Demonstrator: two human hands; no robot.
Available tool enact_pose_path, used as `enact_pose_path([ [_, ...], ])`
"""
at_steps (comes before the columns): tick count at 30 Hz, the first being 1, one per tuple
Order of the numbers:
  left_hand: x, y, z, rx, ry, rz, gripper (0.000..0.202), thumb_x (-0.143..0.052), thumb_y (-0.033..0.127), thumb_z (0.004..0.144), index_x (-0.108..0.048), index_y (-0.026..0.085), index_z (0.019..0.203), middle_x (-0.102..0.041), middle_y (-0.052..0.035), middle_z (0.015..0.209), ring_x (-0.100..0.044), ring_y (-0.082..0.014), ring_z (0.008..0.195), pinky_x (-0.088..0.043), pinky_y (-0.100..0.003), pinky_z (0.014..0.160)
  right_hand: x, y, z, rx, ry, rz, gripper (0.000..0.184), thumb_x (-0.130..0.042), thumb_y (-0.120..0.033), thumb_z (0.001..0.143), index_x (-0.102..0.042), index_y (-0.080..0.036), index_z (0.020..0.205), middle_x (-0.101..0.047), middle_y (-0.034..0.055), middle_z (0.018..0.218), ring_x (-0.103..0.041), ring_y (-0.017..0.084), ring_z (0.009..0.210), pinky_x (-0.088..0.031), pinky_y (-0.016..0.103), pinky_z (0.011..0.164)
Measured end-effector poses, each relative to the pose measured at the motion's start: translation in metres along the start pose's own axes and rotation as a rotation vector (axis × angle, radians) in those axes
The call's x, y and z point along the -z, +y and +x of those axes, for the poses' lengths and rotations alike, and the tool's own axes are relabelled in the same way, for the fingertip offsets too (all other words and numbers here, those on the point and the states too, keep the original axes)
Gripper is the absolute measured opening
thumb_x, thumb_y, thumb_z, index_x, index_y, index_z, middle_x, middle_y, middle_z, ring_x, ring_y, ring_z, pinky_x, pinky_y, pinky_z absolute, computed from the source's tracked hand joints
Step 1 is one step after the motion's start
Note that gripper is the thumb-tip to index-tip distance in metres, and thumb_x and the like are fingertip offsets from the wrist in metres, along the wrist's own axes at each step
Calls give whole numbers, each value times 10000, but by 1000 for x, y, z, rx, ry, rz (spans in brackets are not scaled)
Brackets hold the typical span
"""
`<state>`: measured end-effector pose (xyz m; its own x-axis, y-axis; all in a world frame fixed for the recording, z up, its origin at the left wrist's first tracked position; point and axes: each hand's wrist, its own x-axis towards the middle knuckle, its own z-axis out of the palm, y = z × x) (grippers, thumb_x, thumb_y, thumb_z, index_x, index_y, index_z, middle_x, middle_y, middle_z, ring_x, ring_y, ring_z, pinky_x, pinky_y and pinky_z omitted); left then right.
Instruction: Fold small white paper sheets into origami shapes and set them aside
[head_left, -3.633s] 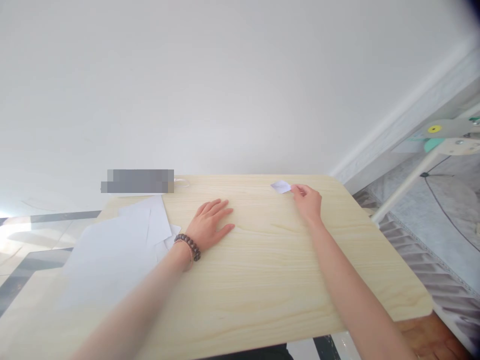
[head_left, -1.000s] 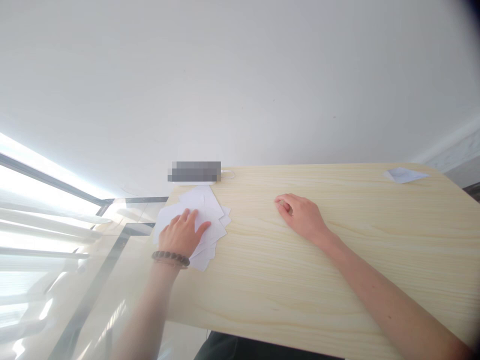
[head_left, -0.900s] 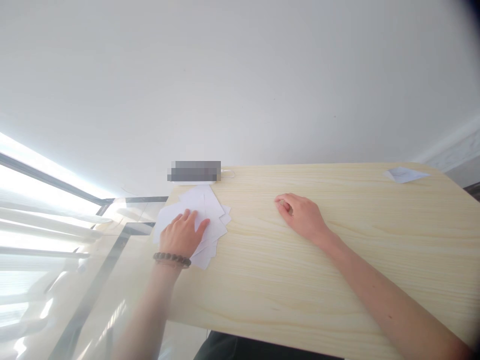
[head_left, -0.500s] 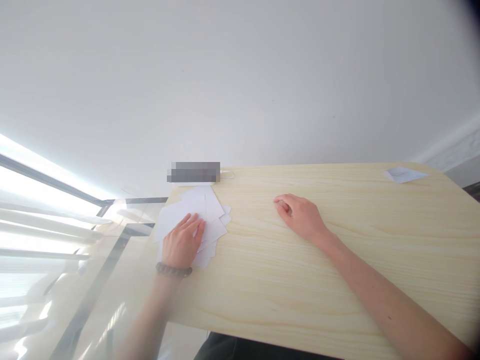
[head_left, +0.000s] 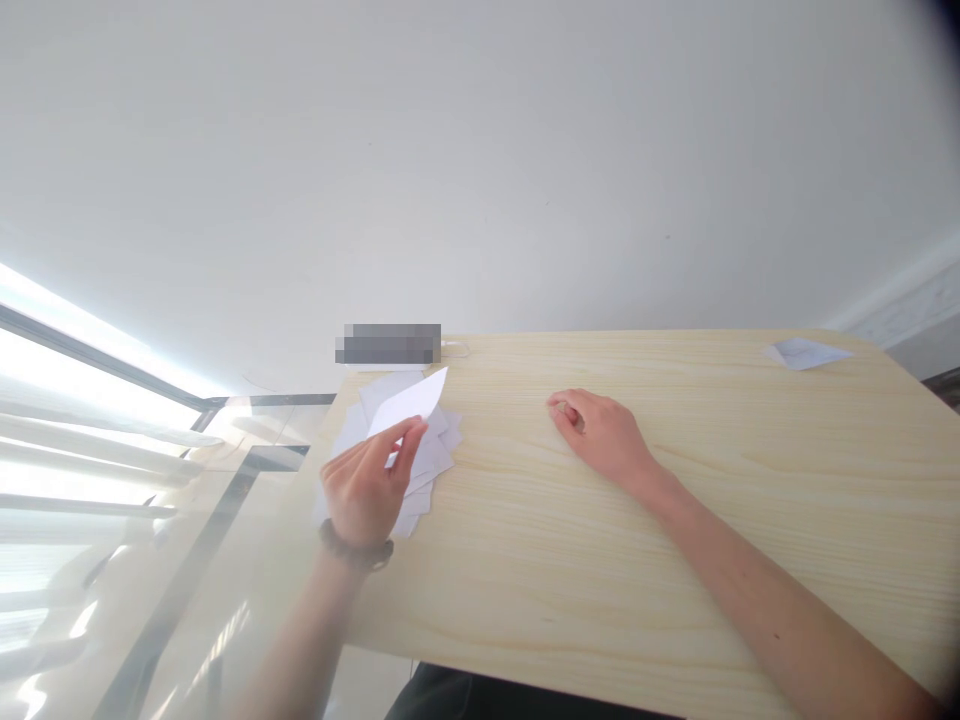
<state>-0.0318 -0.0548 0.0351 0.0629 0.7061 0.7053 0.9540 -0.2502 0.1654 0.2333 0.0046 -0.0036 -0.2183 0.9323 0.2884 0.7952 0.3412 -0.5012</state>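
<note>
My left hand point(head_left: 365, 487), with a bead bracelet on the wrist, pinches one white paper sheet point(head_left: 413, 400) and holds it lifted above a loose pile of white sheets point(head_left: 433, 452) at the table's left edge. My right hand point(head_left: 604, 434) rests on the light wooden table point(head_left: 675, 520) near the middle, its fingers curled under with nothing visible in them. A small folded white paper piece point(head_left: 806, 352) lies at the far right corner of the table, well away from both hands.
A blurred rectangular object point(head_left: 388, 344) sits at the table's far edge by the wall, just beyond the paper pile. A bright window and glossy floor lie to the left of the table. The white wall rises right behind the table.
My left hand went from lying flat on the paper pile to pinching one sheet and raising it off the pile. My right hand has stayed in place.
</note>
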Motion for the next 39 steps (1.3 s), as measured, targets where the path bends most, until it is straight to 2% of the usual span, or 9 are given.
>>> enact_pose_path([
  [4,-16,41,1,-209,-243,-308,168,-493,288,833,-613,224,931,-693,-5,818,-645,-128,693,-494,-222,637,5,-3,-2,-39,-21,158,372,-355,-356,856,-430,-259,1208,-646,-8,789,-536,114,542,-400,246,590],
  [8,-47,79,2,-329,-499,-504,271,-361,318,889,-606,200,886,-674,-26,729,-638,-128,668,-485,-215,588,9,-2,-3,-96,-19,256,400,-330,-364,866,-393,-242,1242,-625,-7,704,-548,136,568,-411,260,595],
  [12,-70,94,11,-386,-583,-572,240,-382,310,881,-592,198,913,-672,-30,809,-628,-143,736,-478,-243,619,11,4,-4,-152,74,343,418,-415,-356,821,-414,-246,1224,-623,22,786,-545,158,608,-433,285,587],
  [16,-77,87,24,-210,-527,-730,199,-411,264,867,-555,202,989,-625,-50,985,-575,-145,895,-466,-276,770,12,15,-1,-279,205,427,460,-455,-382,797,-419,-236,1232,-623,51,860,-558,165,637,-459,307,605],
  [19,-82,77,27,38,-441,-812,179,-433,276,851,-533,185,968,-580,-63,947,-556,-140,862,-473,-273,731,13,25,2,-364,256,566,491,-490,-414,772,-443,-210,1216,-617,81,939,-584,180,708,-476,313,622],
  [23,-91,70,24,362,-527,-966,318,-432,353,843,-418,179,1108,-535,-76,960,-563,-136,785,-480,-247,589,12,32,3,-436,247,835,490,-525,-414,746,-457,-205,1184,-581,95,1058,-590,193,821,-486,305,637],
  [30,-87,72,31,443,-740,-1183,430,-474,398,812,-410,161,1165,-627,-66,921,-595,-161,776,-475,-289,697,15,23,1,-443,211,984,261,-625,-383,666,-495,-199,797,-586,-2,767,-541,135,646,-415,232,531],
  [34,-93,68,32,547,-686,-1100,345,-490,438,787,-545,127,924,-645,-67,832,-601,-193,760,-467,-276,634,24,18,-1,-302,-47,806,237,-600,-374,701,-498,-169,643,-513,-20,602,-456,101,545,-333,212,484],
  [39,-98,66,33,543,-749,-1056,311,-489,462,778,-518,152,779,-518,29,487,-468,-108,419,-322,-206,409,26,24,3,-227,-122,945,233,-550,-382,743,-579,-171,837,-560,5,708,-506,119,617,-374,222,531],
])
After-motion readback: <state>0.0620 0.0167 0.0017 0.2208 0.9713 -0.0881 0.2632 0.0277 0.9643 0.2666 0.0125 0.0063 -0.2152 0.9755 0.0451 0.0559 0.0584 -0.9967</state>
